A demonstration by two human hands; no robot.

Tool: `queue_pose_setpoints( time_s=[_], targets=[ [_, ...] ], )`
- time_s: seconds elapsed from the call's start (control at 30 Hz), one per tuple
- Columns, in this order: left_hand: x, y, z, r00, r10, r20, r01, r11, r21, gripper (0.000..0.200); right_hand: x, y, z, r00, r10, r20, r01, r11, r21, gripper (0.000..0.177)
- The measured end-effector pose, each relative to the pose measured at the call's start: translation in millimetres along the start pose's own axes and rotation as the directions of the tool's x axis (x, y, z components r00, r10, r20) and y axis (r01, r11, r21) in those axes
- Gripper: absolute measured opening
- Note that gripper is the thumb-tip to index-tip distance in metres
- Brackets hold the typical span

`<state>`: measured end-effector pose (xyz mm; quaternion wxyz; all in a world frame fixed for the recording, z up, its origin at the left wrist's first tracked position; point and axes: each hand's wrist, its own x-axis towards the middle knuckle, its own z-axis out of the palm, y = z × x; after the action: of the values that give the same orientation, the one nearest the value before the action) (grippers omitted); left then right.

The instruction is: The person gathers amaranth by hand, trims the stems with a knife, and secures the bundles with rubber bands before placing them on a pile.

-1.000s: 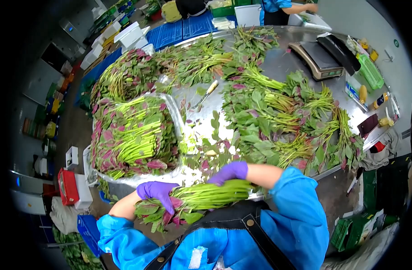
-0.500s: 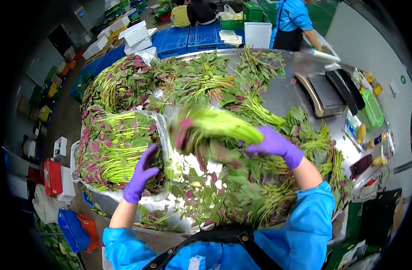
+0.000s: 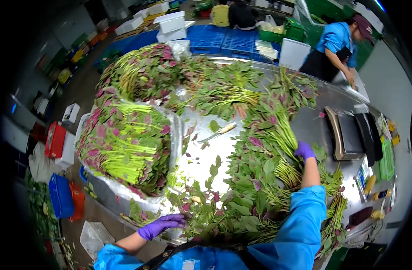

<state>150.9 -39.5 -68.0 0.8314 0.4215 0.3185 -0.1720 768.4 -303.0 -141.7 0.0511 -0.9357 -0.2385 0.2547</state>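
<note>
Blue pallets: white stack rests at right end; dark-clad person sits beyond; green crate and aproned co-worker to right.

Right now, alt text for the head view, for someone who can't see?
Purple-gloved right hand touches green stems among leafy bunches on a metal table; the open left hand is near loose leaves. A knife lies mid-table, a plastic-lined bin of bunches left, a scale right.

Your table: smooth, glossy metal | liner: shiny, crinkled plastic | your sleeve: creased cloth | your left glove: smooth | knife handle: possibly wood
</note>
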Motion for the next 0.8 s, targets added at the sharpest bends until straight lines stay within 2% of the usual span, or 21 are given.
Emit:
queue_pose_setpoints(
  time_s=[0.03, 0.07, 0.1, 0.17, 0.2, 0.23, 0.27, 0.33, 0.4, 0.43, 0.47, 0.5, 0.53, 0.6, 0.63, 0.67, 0.7, 0.73, 0.77, 0.8],
  targets=[
    [-1, 0, -3, 1.0, 0.012, 0.002, -0.012, 1.0, 0.023, 0.045, 3, 2, -7, 0.998, -0.065, 0.004, 0.065, 0.994, -0.083, 0.062],
    [-3, 2, -5, 0.998, 0.06, 0.038, -0.064, 0.99, 0.127, 0.044, -3, -13, -18, 0.991, -0.104, -0.088, 0.092, 0.986, -0.137, 0.07],
    [-4, -1, -8, 0.995, 0.095, 0.04, -0.098, 0.99, 0.102, 0.043, -13, -36, -33, 0.971, -0.158, -0.177, 0.124, 0.974, -0.19, 0.079],
    [-9, 5, -10, 0.987, 0.156, 0.029, -0.158, 0.98, 0.122, 0.042, -43, -107, -57, 0.93, -0.186, -0.317, 0.135, 0.975, -0.174, 0.076],
    [-7, 5, -15, 0.984, 0.176, 0.021, -0.178, 0.977, 0.116, 0.042, -53, -142, -58, 0.92, -0.239, -0.309, 0.187, 0.964, -0.189, 0.076],
    [0, -8, -31, 0.964, 0.267, 0.006, -0.266, 0.957, 0.114, 0.042, -66, -173, -56, 0.831, -0.429, -0.353, 0.432, 0.899, -0.075, 0.072],
    [-6, -2, -29, 0.957, 0.288, -0.02, -0.286, 0.954, 0.088, 0.041, -82, -205, -55, 0.704, -0.575, -0.417, 0.643, 0.765, 0.032, 0.068],
    [-16, 14, -31, 0.945, 0.323, -0.057, -0.319, 0.945, 0.066, 0.041, -136, -285, -54, 0.616, -0.728, -0.301, 0.786, 0.591, 0.182, 0.061],
    [-24, 24, -37, 0.93, 0.358, -0.08, -0.354, 0.933, 0.057, 0.04, -161, -350, -28, 0.469, -0.852, -0.233, 0.878, 0.423, 0.224, 0.059],
    [-27, 27, -43, 0.915, 0.402, -0.043, -0.399, 0.915, 0.062, 0.04, -176, -383, -16, 0.417, -0.89, -0.186, 0.896, 0.368, 0.249, 0.058],
    [-29, 26, -51, 0.902, 0.429, -0.049, -0.426, 0.902, 0.073, 0.039, -187, -414, 0, 0.438, -0.892, -0.114, 0.844, 0.364, 0.394, 0.057],
    [-31, 26, -60, 0.889, 0.455, -0.054, -0.45, 0.889, 0.084, 0.039, -187, -440, 23, 0.342, -0.929, -0.143, 0.899, 0.279, 0.337, 0.058],
    [-36, 30, -65, 0.901, 0.423, -0.094, -0.413, 0.905, 0.106, 0.039, -196, -469, 38, 0.286, -0.942, -0.175, 0.931, 0.23, 0.285, 0.061],
    [-46, 28, -80, 0.875, 0.457, -0.158, -0.447, 0.889, 0.096, 0.037, -217, -523, 60, 0.308, -0.942, -0.137, 0.934, 0.271, 0.235, 0.067],
    [-52, 31, -89, 0.855, 0.489, -0.172, -0.482, 0.872, 0.082, 0.036, -224, -546, 74, 0.31, -0.939, -0.151, 0.937, 0.275, 0.213, 0.076],
    [-59, 34, -96, 0.818, 0.54, -0.197, -0.525, 0.842, 0.125, 0.036, -233, -566, 83, 0.334, -0.937, -0.105, 0.939, 0.322, 0.117, 0.082],
    [-67, 37, -103, 0.811, 0.547, -0.207, -0.547, 0.835, 0.064, 0.036, -243, -586, 88, 0.361, -0.931, -0.062, 0.933, 0.361, 0.018, 0.088],
    [-73, 38, -112, 0.794, 0.568, -0.215, -0.574, 0.818, 0.039, 0.037, -252, -601, 92, 0.453, -0.891, 0.041, 0.89, 0.449, -0.076, 0.098],
    [-77, 39, -121, 0.779, 0.587, -0.223, -0.599, 0.801, 0.014, 0.037, -254, -609, 94, 0.454, -0.89, 0.041, 0.89, 0.45, -0.078, 0.098],
    [-83, 42, -127, 0.781, 0.585, -0.22, -0.598, 0.801, 0.011, 0.037, -253, -613, 96, 0.5, -0.863, 0.068, 0.865, 0.493, -0.096, 0.1]
  ],
)
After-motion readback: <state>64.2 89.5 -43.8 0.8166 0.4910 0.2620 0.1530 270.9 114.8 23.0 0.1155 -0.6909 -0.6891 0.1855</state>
